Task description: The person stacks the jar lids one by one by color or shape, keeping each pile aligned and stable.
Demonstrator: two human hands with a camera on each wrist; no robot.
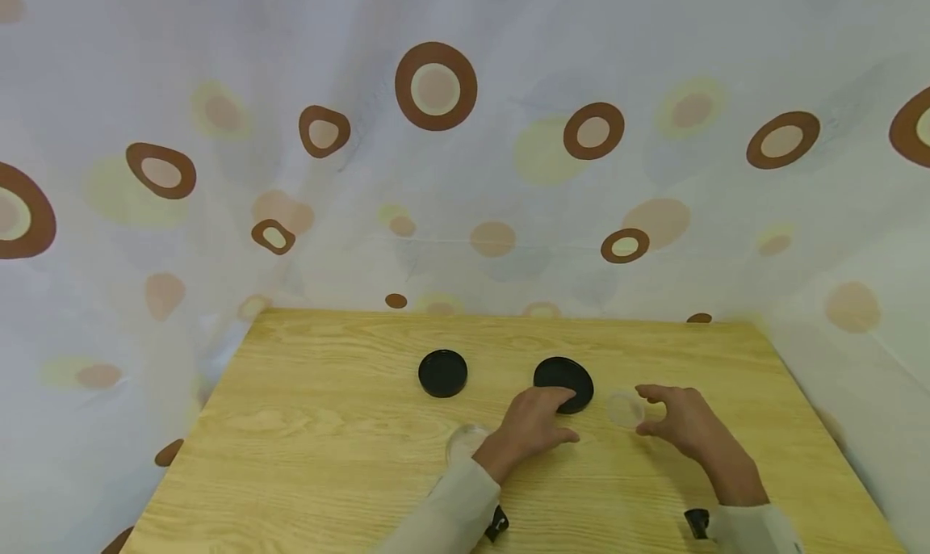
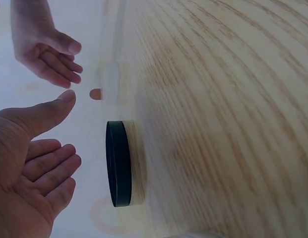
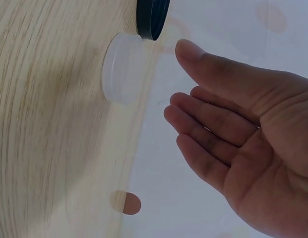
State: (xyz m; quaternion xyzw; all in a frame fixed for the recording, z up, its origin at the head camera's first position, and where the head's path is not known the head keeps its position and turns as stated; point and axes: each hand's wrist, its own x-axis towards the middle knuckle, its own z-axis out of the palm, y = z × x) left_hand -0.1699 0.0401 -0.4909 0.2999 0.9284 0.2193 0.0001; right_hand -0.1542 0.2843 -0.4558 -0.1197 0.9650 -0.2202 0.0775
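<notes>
My left hand [image 1: 529, 426] hovers above the table by the near edge of a black round shallow dish [image 1: 561, 383], overlapping it in the head view. Its thumb and fingers are spread apart and hold nothing. To the right, my right hand [image 1: 681, 418] is raised with thumb and fingers parted, also holding nothing. Just left of its fingertips lies a translucent whitish round lid-like piece [image 1: 625, 409]. The right wrist view shows this translucent piece [image 3: 124, 69] flat on the wood, beside the black dish [image 3: 153, 19], apart from the fingers.
A second black round dish [image 1: 443, 373] lies farther left on the wooden table [image 1: 312, 425]. Near my left wrist sits a clear round dish [image 1: 465, 439], partly hidden by the arm. A patterned white curtain [image 1: 508, 182] rises behind the table and along both sides.
</notes>
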